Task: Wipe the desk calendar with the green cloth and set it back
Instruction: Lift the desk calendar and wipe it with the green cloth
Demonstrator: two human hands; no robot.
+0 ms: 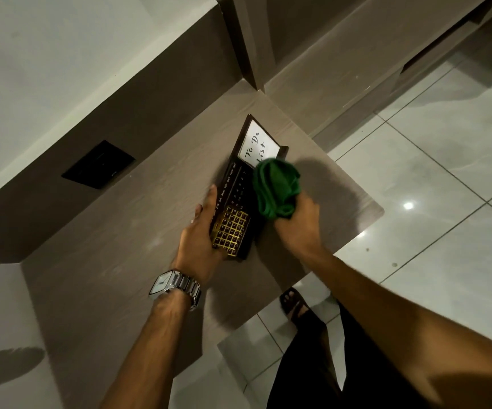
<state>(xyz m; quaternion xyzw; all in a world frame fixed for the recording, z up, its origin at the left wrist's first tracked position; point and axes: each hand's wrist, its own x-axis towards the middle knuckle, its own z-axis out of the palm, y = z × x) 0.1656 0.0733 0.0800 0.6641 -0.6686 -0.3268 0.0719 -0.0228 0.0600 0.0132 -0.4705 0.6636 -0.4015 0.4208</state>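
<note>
Desk calendar (235, 199): white panel (258, 146) handwritten "To Do List"; month strip reads JUN–DEC; date numbers blurred.

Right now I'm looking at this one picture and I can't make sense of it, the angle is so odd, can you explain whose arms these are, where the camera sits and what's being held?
There is no machine here. The camera is worn on a person's head and looks down, so the two arms reaching in from the bottom are that person's own; the wide lens bends and tilts the room.

The left hand, with a wristwatch on its wrist, grips the near end of a dark desk calendar. It shows month names, date numbers, a gold grid and a white "To Do List" card. The right hand holds a bunched green cloth pressed to the calendar's face.

Below them is a grey-brown wooden desk, with a black plate on the panel behind it. On the right are shiny floor tiles and the person's sandalled foot.
</note>
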